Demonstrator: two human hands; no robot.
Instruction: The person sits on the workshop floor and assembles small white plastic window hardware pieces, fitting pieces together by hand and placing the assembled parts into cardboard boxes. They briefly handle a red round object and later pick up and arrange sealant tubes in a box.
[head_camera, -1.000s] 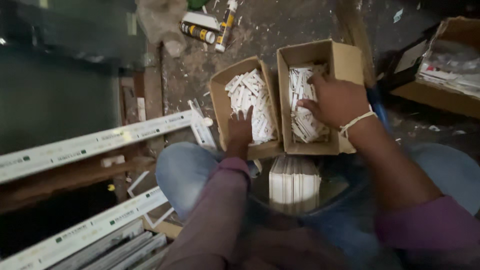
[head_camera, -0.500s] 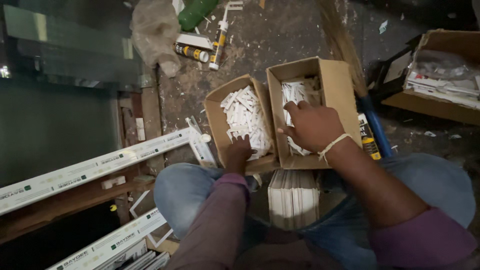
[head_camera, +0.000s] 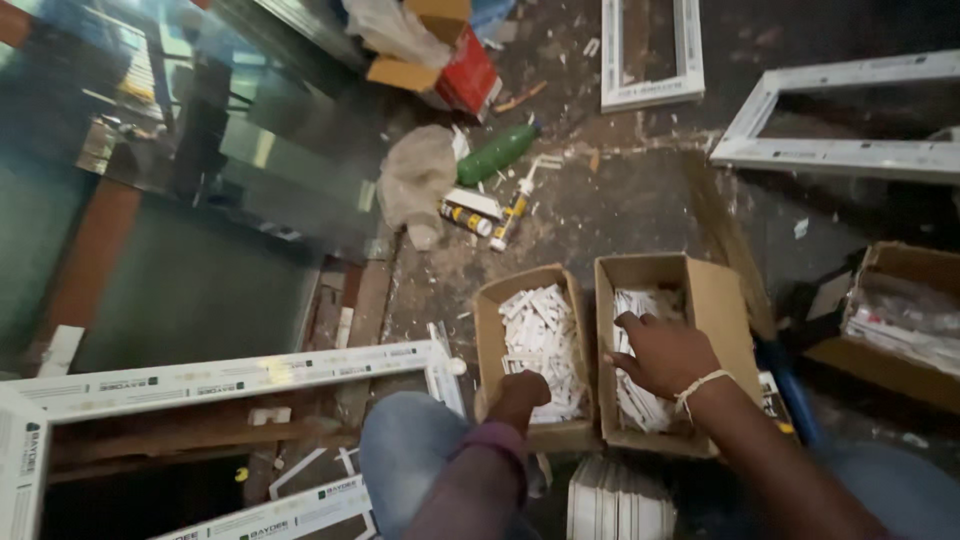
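Nearest you, a stack of white plastic strips stands between your knees. Your left hand is curled together at the near edge of the left cardboard box, resting on the small white plastic pieces inside — whether it grips any, you cannot tell. Your right hand lies fingers spread, open, on the pieces in the right cardboard box, just beside the first. Farther off on the floor lie sealant tubes and a green bottle.

View tilted up, green bottle and white frames newly visible.
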